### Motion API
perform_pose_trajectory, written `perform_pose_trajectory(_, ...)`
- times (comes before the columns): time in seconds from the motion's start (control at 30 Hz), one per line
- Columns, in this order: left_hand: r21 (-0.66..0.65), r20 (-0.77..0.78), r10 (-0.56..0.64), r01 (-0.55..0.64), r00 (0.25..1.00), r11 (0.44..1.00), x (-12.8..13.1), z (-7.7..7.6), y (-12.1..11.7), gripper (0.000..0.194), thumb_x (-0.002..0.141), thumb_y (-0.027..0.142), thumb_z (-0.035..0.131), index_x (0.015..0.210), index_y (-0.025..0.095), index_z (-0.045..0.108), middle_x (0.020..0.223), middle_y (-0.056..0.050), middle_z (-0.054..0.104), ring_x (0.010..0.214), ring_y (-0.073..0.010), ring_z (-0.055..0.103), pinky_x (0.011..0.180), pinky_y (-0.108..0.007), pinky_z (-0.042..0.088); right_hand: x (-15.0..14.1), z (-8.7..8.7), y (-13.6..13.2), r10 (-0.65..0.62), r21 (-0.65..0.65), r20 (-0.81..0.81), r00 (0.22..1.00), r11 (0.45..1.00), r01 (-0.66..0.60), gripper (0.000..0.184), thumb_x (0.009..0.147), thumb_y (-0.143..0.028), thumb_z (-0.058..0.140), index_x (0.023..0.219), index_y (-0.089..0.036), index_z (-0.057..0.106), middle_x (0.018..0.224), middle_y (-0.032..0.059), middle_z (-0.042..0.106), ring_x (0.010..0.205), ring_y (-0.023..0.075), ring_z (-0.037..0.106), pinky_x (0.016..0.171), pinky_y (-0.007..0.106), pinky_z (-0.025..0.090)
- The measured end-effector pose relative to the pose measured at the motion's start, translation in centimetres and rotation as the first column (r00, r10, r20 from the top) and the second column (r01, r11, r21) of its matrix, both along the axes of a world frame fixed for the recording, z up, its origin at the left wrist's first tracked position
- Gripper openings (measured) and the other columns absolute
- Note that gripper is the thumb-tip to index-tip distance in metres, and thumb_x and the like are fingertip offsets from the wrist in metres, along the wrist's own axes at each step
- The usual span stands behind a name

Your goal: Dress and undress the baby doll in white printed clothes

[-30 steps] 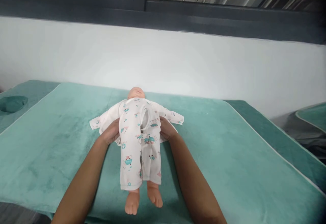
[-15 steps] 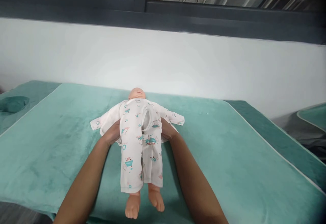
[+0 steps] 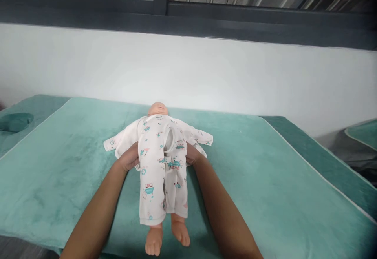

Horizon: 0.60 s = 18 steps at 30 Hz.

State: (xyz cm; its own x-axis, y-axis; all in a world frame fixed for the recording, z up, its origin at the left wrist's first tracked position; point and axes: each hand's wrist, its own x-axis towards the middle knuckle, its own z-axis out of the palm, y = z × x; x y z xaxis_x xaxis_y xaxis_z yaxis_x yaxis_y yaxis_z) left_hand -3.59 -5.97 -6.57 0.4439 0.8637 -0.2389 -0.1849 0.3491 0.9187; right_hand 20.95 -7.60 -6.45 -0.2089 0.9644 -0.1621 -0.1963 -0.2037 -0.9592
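Observation:
A baby doll (image 3: 158, 109) lies on its back, head toward the wall and bare feet toward me. It has on a white long-sleeved top (image 3: 129, 134) with sleeves spread to both sides. White printed trousers (image 3: 153, 188) cover its legs and front, with an oval opening at the crotch. My left hand (image 3: 130, 157) is tucked against the doll's side at hip height, its fingertips hidden behind the cloth. On the opposite side my right hand (image 3: 194, 154) reaches in the same way, fingers also out of sight. Whether either hand grips the cloth or the doll cannot be made out.
Under the doll is a bed with a light green plush cover (image 3: 250, 180), bordered in darker green. A white wall (image 3: 206, 74) and dark window frame (image 3: 235, 25) stand behind it. A dark green cushion-like shape (image 3: 16, 121) lies at far left.
Almost nothing differs. The whole view has shifted very slightly; both hands stay at the doll's sides.

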Motion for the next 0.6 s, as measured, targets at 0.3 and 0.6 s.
perform_pose_trajectory(0.3, 0.052, -0.007, -0.011, 0.011, 1.0, 0.999, -0.3, 0.2, -0.2, 0.057, 0.065, 0.034, 0.087, 0.118, 0.018, 0.073, 0.109, -0.012, 0.078, 0.115, -0.0382, 0.067, 0.097, -0.047, 0.057, 0.6, -0.5, 0.5, 0.008, 0.03, 0.004, 1.0, 1.0, -0.008, 0.046, 0.06, -0.052, 0.087, 0.095, -0.024, 0.077, 0.096, 0.0093, 0.078, 0.103, 0.028, 0.07, 0.088, 0.039, 0.057)
perform_pose_trajectory(0.6, 0.017, 0.008, 0.14, -0.14, 0.99, 0.99, 1.1, 0.1, -0.5, 0.056, 0.07, 0.041, 0.083, 0.118, 0.015, 0.072, 0.109, -0.013, 0.077, 0.102, -0.0329, 0.072, 0.09, -0.045, 0.059, 0.0, 0.0, 0.3, -0.015, 0.088, -0.022, 1.0, 0.996, 0.017, 0.047, 0.063, -0.045, 0.086, 0.105, -0.026, 0.075, 0.096, 0.0078, 0.078, 0.105, 0.0263, 0.069, 0.09, 0.038, 0.055)
